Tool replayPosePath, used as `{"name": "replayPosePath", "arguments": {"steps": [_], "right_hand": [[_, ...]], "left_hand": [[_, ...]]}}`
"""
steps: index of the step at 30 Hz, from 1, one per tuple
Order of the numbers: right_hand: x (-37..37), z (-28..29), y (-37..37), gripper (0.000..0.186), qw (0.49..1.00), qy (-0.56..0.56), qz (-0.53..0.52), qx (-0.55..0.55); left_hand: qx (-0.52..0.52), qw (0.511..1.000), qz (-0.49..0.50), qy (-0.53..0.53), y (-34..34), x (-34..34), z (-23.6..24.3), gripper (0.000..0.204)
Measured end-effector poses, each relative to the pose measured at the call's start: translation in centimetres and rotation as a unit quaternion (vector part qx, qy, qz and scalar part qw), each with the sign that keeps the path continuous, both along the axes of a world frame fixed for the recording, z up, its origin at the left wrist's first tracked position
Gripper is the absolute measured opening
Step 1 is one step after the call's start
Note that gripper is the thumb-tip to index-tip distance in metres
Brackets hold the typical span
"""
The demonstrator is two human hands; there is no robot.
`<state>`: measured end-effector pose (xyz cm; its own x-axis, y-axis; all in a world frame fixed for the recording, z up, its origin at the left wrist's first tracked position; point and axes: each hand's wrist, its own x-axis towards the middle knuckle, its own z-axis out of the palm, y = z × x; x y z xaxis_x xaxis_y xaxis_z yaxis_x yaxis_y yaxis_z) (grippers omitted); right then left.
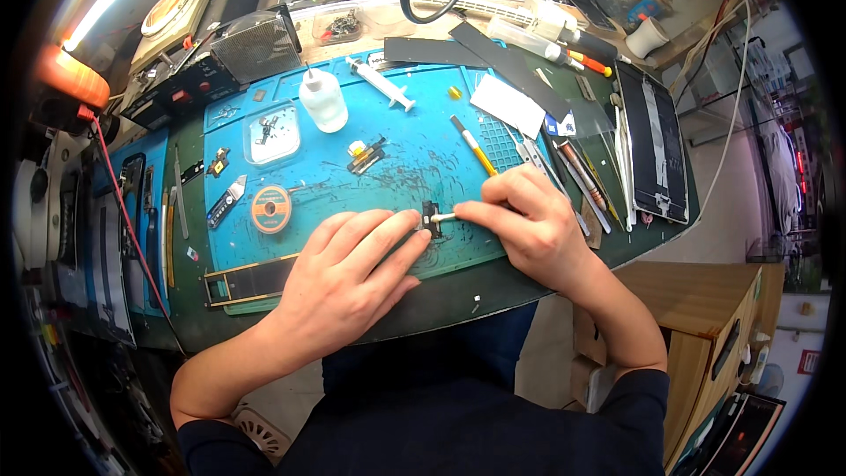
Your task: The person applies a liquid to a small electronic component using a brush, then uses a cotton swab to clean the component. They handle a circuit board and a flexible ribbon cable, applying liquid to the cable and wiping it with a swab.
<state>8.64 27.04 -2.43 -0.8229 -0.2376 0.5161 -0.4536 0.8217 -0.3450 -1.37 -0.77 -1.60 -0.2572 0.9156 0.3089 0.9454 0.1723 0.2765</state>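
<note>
On the blue mat (282, 167), my left hand (352, 273) lies palm down, fingers stretched out, two fingertips against the left side of a small black component (431, 210). My right hand (529, 229) pinches a short white swab (444, 218), its end touching that component. An orange-labelled spool (271, 210) sits left of my fingers, above a long black strip (247, 279). Behind the component are a small part with yellow tape (364, 159), a white dropper bottle (323, 106) and a syringe (381, 84). A yellow-barrelled tool (480, 159) lies behind my right hand.
The green bench (441, 308) holds a clear container (271, 143), black strips (427, 52), a white card (508, 106), metal tools (586, 181) and a black panel (652, 141). An orange tool (79, 79) and electronics stand left. A wooden cabinet (696, 291) is at right.
</note>
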Motion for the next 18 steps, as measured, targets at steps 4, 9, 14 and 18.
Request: {"name": "replayPosePath", "arguments": {"steps": [4,9,14,18], "right_hand": [[0.4,-0.2,0.2,0.032,1.000,-0.001,0.003,-0.006],[1.1,0.8,0.8,0.024,0.999,-0.032,-0.004,-0.039],[2.8,1.2,3.1,0.014,0.971,0.022,-0.227,-0.078],[4.1,0.8,3.6,0.015,0.935,-0.039,-0.332,-0.116]], "left_hand": [[0.001,1.000,-0.002,0.000,0.0,0.0,0.0,0.060],[0.007,1.000,0.002,-0.001,0.0,0.1,0.0,0.059],[0.035,0.999,0.007,-0.016,0.1,0.0,-0.2,0.056],[0.082,0.996,0.019,-0.017,0.3,-0.3,-0.3,0.047]]}}
